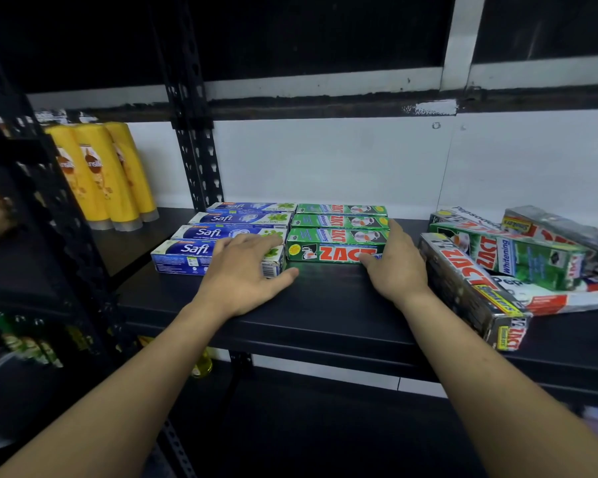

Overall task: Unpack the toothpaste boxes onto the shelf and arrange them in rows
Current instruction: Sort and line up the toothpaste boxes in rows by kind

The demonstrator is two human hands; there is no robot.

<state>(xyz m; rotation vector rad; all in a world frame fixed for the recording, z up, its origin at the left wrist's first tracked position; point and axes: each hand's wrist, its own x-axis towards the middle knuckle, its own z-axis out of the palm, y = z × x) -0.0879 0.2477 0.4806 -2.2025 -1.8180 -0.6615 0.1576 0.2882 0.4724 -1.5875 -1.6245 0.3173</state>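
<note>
Toothpaste boxes are lying on the shelf (325, 305), and both hands are squaring up the two rows near its left end. The left hand (242, 270) is resting flat, fingers straight, on top of the front Safi box (183, 255), thumb down on the shelf board; it is gripping nothing. The right hand (394, 267) is likewise unclenched, fingers lying straight along the right ends of the green Zact boxes (339, 220) and thumb touching the face of the front one.

Judging by this, the hands are pressing the rows together so that the ends are lining up and the fronts are running parallel to the shelf's front edge.

Four Safi boxes are sitting one behind another, with three green Zact boxes just beside them on the right. Toward the shelf's right end a loose pile is waiting: a black Zact box (463, 281) reaching the front edge, a Zact whitening box (518, 260), a Pepsodent box (567, 298) and more. There are at least five, overlapping too much to count surely. Three yellow bottles (107, 174) are standing in the next bay on the left.
</note>
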